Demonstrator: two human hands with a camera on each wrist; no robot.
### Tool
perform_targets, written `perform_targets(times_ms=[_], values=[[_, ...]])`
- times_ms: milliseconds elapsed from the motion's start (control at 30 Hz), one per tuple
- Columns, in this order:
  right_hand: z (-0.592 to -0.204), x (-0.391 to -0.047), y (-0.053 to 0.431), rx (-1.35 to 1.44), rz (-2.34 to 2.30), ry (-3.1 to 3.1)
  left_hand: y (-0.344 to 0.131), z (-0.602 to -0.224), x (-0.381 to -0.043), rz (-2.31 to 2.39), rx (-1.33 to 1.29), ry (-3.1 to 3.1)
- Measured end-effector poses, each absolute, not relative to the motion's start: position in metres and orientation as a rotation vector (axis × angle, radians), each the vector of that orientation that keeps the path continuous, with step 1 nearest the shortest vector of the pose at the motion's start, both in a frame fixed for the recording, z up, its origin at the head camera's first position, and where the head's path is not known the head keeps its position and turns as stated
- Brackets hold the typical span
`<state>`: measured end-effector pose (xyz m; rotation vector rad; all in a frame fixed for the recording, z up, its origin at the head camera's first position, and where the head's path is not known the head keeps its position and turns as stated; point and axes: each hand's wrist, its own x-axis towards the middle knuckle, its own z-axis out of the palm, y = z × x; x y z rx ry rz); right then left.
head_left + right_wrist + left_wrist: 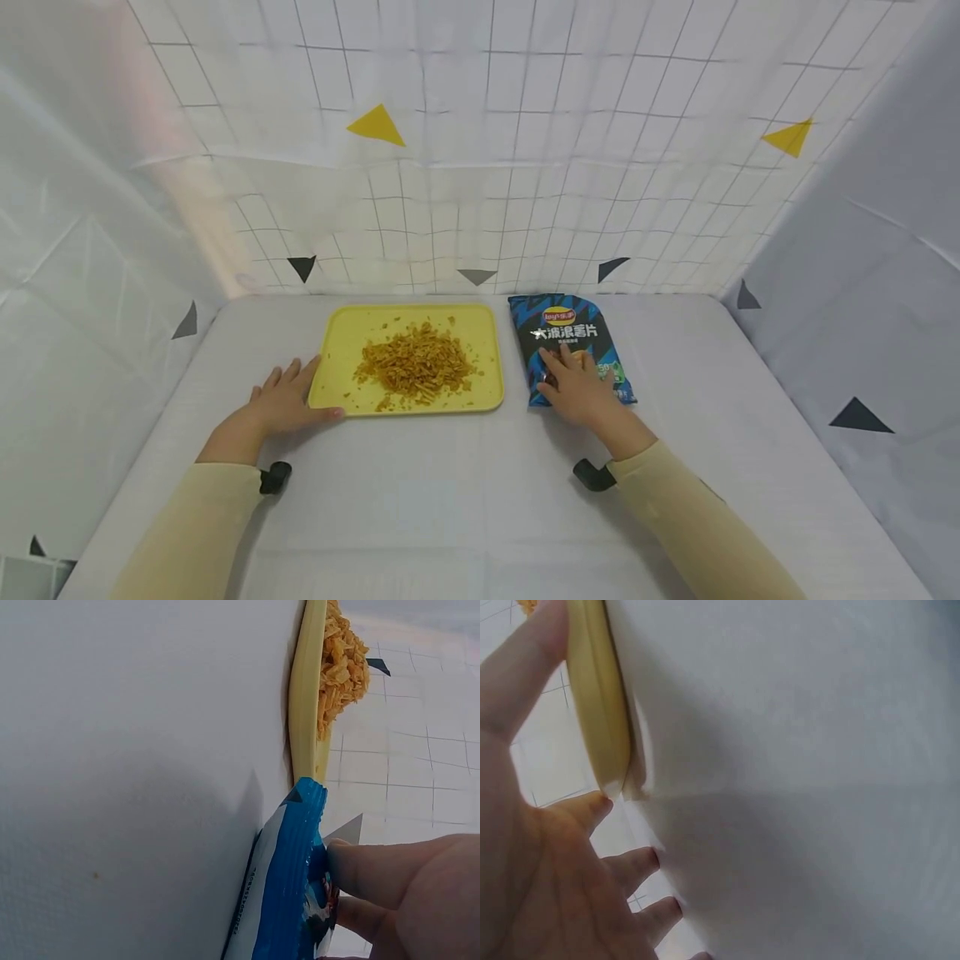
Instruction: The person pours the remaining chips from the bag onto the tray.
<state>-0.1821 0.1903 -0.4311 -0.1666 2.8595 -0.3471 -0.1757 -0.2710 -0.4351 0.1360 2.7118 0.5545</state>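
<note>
A yellow tray point(480, 400) lies on the white table, bearing a heap of crushed chips point(416, 362). At its near left corner is my left hand point(281, 404), fingers spread, with the thumb along the near edge and the index finger by the left side. In the left wrist view the thumb meets the tray's rim point(600, 697). To the right of the tray lies a blue and black chip bag point(562, 321). My right hand point(581, 387) rests on its lower part, fingers apart, covering some of the print. Fingertips touch the bag's front point(315, 907) in the right wrist view.
A white cloth covers the table point(420, 500). Behind it hangs a white gridded curtain point(457, 200) with yellow and dark triangles. White sheets point(847, 250) close off both sides. A narrow gap separates the tray from the bag.
</note>
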Motion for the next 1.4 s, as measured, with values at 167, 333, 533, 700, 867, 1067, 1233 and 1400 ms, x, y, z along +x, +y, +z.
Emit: perform_targets(times_ms=[167,333,533,700,867,1067,1233,1400], values=[[-0.426,-0.18,0.192,-0.181,-0.335,2.884,-0.27,-0.433,-0.175,0.553,0.141,2.711],[-0.421,-0.176,0.195,-0.193,-0.378,2.911,-0.268,-0.43,-0.173,0.544,0.142,2.709],[-0.419,-0.175,0.208,-0.283,-0.425,2.994,-0.271,-0.434,-0.177,0.521,0.149,2.717],[-0.418,-0.175,0.226,-0.318,-0.536,3.038,-0.272,-0.436,-0.177,0.514,0.156,2.713],[-0.418,-0.173,0.243,-0.314,-0.617,3.076,-0.271,-0.434,-0.176,0.514,0.164,2.717],[-0.422,-0.173,0.264,-0.328,-0.629,3.152,-0.271,-0.435,-0.174,0.522,0.165,2.726],[-0.419,-0.168,0.282,-0.287,-0.676,3.215,-0.272,-0.437,-0.175,0.517,0.176,2.756],[-0.418,-0.166,0.304,-0.259,-0.658,3.277,-0.274,-0.437,-0.174,0.489,0.227,2.796]])
